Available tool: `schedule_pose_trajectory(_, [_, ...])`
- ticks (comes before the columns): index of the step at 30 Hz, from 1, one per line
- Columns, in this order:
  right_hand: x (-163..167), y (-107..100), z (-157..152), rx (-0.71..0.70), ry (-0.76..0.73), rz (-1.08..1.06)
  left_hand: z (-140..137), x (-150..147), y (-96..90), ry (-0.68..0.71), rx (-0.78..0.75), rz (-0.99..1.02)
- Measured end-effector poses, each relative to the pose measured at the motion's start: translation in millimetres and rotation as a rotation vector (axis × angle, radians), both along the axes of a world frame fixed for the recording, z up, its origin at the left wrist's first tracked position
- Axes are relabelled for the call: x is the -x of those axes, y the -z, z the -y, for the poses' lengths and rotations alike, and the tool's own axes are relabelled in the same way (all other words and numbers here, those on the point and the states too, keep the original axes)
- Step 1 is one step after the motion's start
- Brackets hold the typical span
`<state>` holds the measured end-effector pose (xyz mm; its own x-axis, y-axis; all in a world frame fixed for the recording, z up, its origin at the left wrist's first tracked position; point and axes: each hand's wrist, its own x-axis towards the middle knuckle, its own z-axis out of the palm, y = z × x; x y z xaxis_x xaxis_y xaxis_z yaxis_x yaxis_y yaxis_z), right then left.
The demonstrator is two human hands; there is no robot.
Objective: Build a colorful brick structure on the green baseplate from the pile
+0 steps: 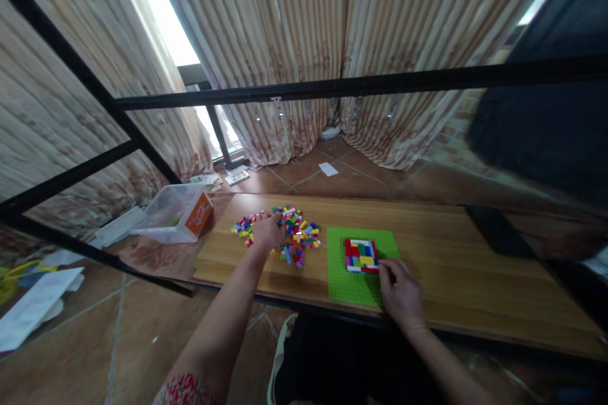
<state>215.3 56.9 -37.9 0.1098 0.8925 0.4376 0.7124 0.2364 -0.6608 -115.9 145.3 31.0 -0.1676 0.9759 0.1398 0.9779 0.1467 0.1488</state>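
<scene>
My left hand (pixel 269 231) reaches over a loose pile of small coloured toy building bricks (pixel 308 237) on the left half of the table. The back of the hand hides its fingertips, so its grip does not show. My right hand (pixel 402 294) is closed, with thumb and forefinger together at the lower right corner of a rectangular brick build (pixel 361 255). Whether a loose brick sits between those fingers is hidden. Red, white, blue, yellow and green bricks make up the build. It rests on a bright green studded baseplate (pixel 339 285).
The wooden table (pixel 451 266) has a dark flat object (pixel 496 234) near its right end. Left of the table stands a clear plastic box (pixel 166 215) with an orange label. A black metal bar (pixel 304 92) crosses beyond the table, before the curtains. Papers (pixel 40 310) lie on the floor.
</scene>
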Motion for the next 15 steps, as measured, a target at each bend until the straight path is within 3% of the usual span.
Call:
schedule_pose_trajectory(5, [3.0, -4.0, -0.3, 0.005, 0.006, -0.020, -9.6, 4.0, 0.4, 0.035, 0.105, -0.046])
schedule_pose_trajectory(15, [3.9, -4.0, -0.8, -0.028, -0.003, -0.037, -4.8, 2.4, -5.7, 0.079, 0.152, -0.068])
